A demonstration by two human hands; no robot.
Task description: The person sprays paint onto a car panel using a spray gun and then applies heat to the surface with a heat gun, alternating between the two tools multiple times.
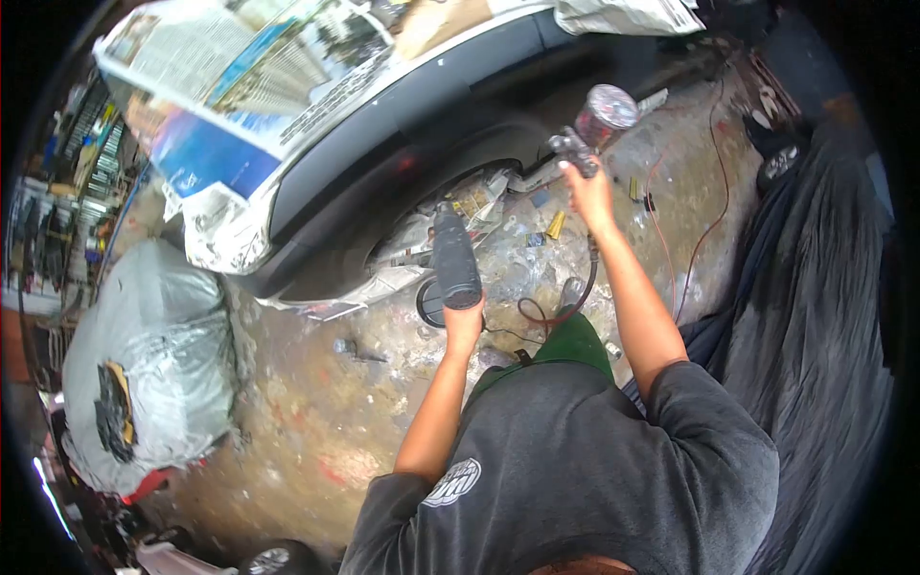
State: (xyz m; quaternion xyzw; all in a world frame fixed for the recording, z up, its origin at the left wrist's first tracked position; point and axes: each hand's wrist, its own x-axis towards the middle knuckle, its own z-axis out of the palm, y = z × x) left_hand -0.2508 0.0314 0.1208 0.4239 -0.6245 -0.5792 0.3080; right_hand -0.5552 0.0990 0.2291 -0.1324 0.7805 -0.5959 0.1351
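- Stained concrete floor (pixel 316 412) spreads under a car's dark fender (pixel 383 163), and newspaper (pixel 249 86) masks the panels above it.
- My right hand (pixel 589 192) is clenched round the spray gun (pixel 586 134), cup up, held just off the right end of the wheel arch (pixel 431 206).
- My left hand (pixel 464 324) grips a dark cylinder (pixel 454 259) that points into the arch.
- I judge it best to hold the gun square to the fender at an even stand-off, with the hose (pixel 586 287) looped under my wrist kept off the panel.
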